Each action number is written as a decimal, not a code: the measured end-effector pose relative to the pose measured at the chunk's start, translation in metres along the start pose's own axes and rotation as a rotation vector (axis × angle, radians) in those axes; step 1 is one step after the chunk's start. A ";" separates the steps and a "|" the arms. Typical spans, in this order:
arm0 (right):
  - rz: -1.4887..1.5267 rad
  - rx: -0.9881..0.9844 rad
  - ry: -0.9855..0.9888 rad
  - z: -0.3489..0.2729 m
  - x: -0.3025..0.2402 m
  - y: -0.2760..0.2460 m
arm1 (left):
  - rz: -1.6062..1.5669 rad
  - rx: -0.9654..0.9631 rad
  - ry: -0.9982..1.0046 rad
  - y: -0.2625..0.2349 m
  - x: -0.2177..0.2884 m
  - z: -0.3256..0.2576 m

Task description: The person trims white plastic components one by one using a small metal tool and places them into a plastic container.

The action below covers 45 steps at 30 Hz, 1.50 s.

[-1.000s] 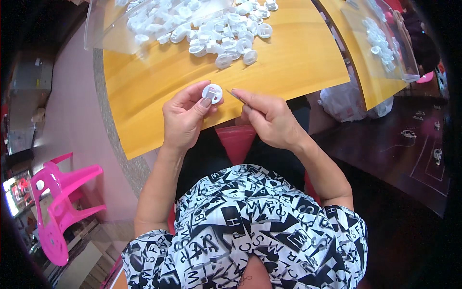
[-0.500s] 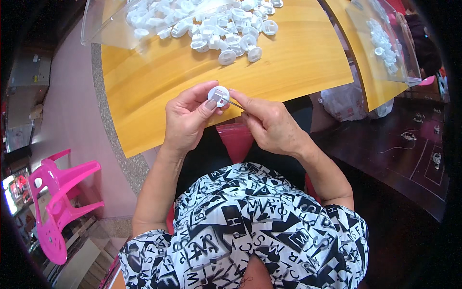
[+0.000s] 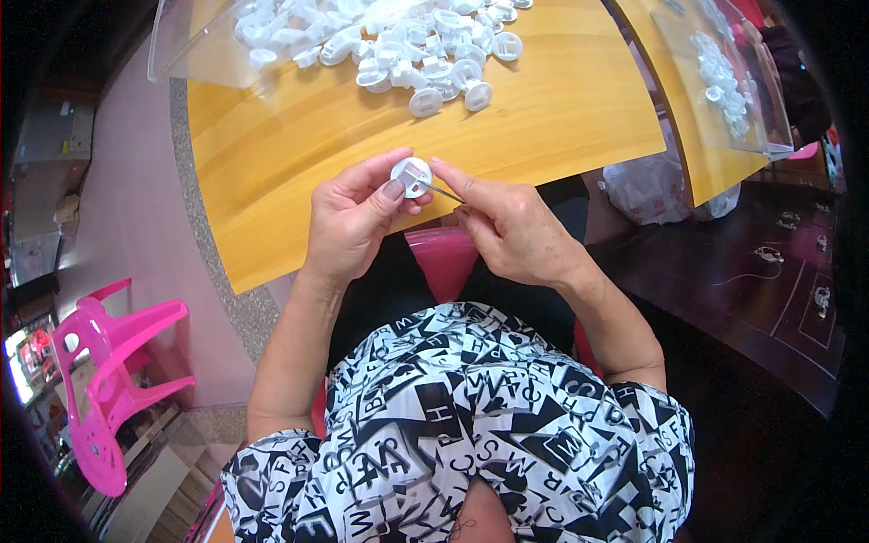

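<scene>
Between the thumb and fingers of my left hand [image 3: 358, 210] is a small round white plastic part [image 3: 412, 176], with a raised block on its upper face. My right hand [image 3: 520, 226] grips a thin metal tool [image 3: 444, 190] whose tip reaches the part's face; most of its other end is hidden in my fist. My right index fingertip lies close to the part's rim. Both hands are above the near edge of the yellow wooden table [image 3: 299, 172]. A loose pile of similar white plastic parts [image 3: 398, 59] lies farther back.
A clear plastic bin [image 3: 199, 54] stands at the back left by the pile. Another table to the right carries a clear bin [image 3: 760, 109] with white parts. Plastic bags [image 3: 647, 190] sit below its edge. A pink chair [image 3: 100, 380] lies tipped over at the left.
The round part has tilted slightly in my left fingers, and the metal tool lies at a slightly different angle against it. My hands stay in almost the same place.
</scene>
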State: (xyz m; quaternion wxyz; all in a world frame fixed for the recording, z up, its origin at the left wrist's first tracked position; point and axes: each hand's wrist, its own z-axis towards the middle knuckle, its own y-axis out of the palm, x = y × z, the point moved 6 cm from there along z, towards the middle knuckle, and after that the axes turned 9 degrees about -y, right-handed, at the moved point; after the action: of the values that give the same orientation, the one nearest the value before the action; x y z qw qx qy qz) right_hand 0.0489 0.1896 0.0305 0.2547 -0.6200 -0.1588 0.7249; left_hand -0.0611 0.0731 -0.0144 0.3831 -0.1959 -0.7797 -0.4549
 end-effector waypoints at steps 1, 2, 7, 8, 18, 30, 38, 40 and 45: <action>0.002 0.006 0.008 0.000 0.000 0.000 | -0.001 0.001 -0.001 0.000 0.000 0.000; 0.003 0.004 0.010 -0.001 0.000 0.000 | 0.006 -0.008 -0.001 0.000 0.000 0.001; 0.028 -0.023 0.011 0.000 -0.003 -0.002 | -0.004 -0.010 -0.007 -0.002 0.000 0.001; 0.029 -0.024 0.013 0.000 -0.002 -0.001 | 0.008 -0.010 -0.010 -0.001 0.000 0.002; 0.128 -0.002 -0.046 0.001 -0.001 -0.001 | -0.009 -0.036 -0.030 -0.002 -0.003 0.002; 0.181 -0.031 0.080 0.002 0.003 -0.002 | -0.043 0.014 -0.046 0.001 -0.007 0.002; 0.178 0.008 0.070 0.002 0.000 -0.001 | -0.020 0.001 -0.050 0.001 -0.008 0.002; 0.209 -0.036 0.153 0.003 0.001 -0.001 | -0.012 -0.003 -0.041 0.000 -0.008 0.002; 0.250 -0.019 0.125 0.002 0.002 0.001 | -0.021 -0.004 -0.051 0.000 -0.009 0.002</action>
State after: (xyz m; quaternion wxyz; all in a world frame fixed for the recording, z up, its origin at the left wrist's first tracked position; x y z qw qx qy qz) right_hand 0.0469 0.1901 0.0288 0.1656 -0.6812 -0.0711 0.7095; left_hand -0.0562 0.0756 -0.0216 0.3580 -0.2000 -0.7903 -0.4553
